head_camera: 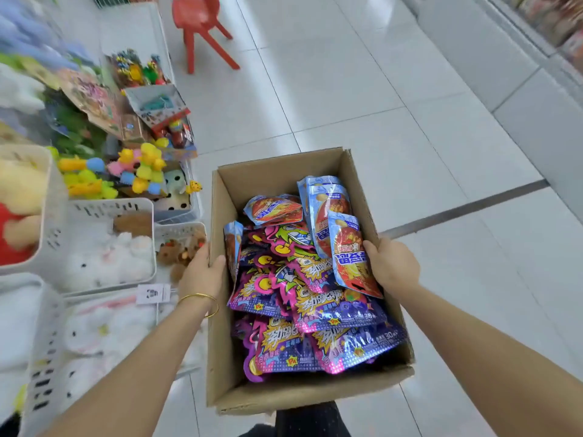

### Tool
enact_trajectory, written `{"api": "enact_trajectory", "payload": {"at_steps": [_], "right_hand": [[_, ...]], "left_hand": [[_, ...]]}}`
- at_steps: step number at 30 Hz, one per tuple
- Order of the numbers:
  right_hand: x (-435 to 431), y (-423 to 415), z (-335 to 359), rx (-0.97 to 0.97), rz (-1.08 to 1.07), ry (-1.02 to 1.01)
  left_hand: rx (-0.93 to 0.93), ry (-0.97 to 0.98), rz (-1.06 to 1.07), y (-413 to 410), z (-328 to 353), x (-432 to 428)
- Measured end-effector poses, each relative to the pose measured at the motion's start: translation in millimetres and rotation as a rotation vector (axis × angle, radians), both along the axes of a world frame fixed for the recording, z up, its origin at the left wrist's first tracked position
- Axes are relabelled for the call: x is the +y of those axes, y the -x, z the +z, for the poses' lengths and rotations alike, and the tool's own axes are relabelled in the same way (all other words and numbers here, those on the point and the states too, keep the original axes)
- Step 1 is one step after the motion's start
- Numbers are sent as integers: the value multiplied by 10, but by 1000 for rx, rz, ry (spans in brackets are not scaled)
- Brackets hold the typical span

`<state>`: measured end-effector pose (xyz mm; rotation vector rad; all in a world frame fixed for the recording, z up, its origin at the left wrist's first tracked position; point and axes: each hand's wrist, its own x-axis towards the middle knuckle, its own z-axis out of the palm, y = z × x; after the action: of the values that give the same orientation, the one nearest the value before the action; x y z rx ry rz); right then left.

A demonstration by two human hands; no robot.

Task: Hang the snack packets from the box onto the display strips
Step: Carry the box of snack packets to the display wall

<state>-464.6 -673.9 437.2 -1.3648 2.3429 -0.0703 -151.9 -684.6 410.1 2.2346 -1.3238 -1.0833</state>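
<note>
I hold an open cardboard box (277, 175) in front of me above the floor. My left hand (202, 272) grips its left wall, thumb over the rim. My right hand (392, 266) grips the right wall the same way. Inside lie several purple snack packets (318, 310) in a heap. Several blue and red snack packets (328, 216) lean at the far right of the box, one touching my right thumb. No display strips are in view.
White baskets (104, 209) with plush toys and shelves of small colourful toys (138, 171) fill the left side. A red plastic stool (198, 23) stands on the white tiled floor (410, 121) ahead. A freezer cabinet (536, 58) runs along the right.
</note>
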Motion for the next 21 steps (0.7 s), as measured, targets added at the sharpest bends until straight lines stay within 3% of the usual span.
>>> {"api": "enact_trajectory", "payload": {"at_steps": [9, 21], "right_hand": [[-4171, -101, 537, -47, 195, 78], [-9714, -1519, 757, -61, 449, 120]], "left_hand": [[15, 108, 182, -96, 575, -3657], [-12, 132, 409, -1334, 867, -8401]]}}
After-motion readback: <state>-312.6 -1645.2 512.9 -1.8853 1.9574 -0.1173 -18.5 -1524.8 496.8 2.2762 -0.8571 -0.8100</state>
